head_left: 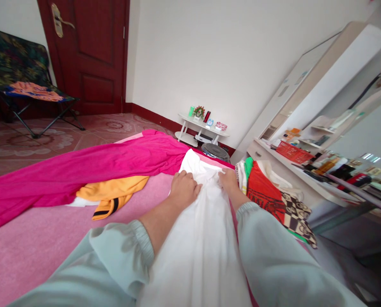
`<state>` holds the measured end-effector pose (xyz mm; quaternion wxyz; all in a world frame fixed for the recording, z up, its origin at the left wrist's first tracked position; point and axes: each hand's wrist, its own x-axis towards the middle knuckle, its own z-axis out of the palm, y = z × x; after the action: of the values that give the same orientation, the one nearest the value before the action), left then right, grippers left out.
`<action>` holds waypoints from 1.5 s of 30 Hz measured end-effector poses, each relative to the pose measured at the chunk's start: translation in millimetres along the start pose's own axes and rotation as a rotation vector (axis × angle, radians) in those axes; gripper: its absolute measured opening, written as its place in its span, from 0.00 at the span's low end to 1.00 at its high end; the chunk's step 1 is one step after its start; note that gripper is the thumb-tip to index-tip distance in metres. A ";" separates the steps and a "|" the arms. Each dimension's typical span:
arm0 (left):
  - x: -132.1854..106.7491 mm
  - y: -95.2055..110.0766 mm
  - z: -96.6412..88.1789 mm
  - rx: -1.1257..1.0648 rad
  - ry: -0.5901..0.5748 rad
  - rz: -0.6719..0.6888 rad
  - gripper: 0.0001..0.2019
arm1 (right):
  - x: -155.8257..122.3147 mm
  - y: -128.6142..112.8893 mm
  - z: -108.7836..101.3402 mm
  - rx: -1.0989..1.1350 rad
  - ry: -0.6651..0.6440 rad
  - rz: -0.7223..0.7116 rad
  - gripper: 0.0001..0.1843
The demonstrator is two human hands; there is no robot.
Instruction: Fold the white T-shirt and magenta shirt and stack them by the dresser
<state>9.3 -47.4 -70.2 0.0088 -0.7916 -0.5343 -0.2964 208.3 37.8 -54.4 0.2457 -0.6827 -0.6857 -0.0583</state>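
Note:
A white garment [203, 238] lies lengthwise on the pink bed [33, 251], running from me toward the far edge. My left hand [184, 187] has its fingers curled into the cloth near the garment's far end. My right hand [228, 180] grips the same cloth a little to the right, with bunched fabric between the two hands. Both forearms wear pale green sleeves.
A magenta garment [91, 164] and an orange one [114, 194] lie on the bed to the left. A pile of folded clothes [273, 192] sits at the right. Beyond are a cluttered white dresser [305, 166], a small white table [203, 128], a folding chair [21, 72] and a dark red door [91, 51].

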 end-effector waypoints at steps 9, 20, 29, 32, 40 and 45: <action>1.3 -1.6 0.3 0.031 0.042 -0.009 0.17 | -53.5 -29.5 13.4 -0.124 -0.168 -0.263 0.23; 0.0 -4.7 6.1 0.092 -0.064 -0.153 0.17 | -73.0 -29.7 -8.2 0.052 0.011 -0.384 0.11; -0.9 -4.3 6.0 0.057 -0.073 0.113 0.12 | -67.0 -23.9 -0.9 -0.002 0.081 -0.203 0.14; -1.2 -3.1 6.6 0.085 -0.068 0.057 0.13 | -64.5 -23.6 1.1 -0.048 0.075 -0.257 0.17; -2.8 -1.3 10.1 0.162 -0.076 -0.082 0.16 | -64.0 -27.3 8.8 -0.295 -0.018 -0.012 0.23; -4.8 -4.0 14.8 0.115 -0.058 -0.010 0.21 | -59.9 -21.1 13.4 -0.241 -0.100 -0.118 0.29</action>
<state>11.4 -44.8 -85.9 0.0370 -0.7954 -0.5544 -0.2421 181.3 -12.3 -85.7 0.1234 -0.6678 -0.7241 -0.1204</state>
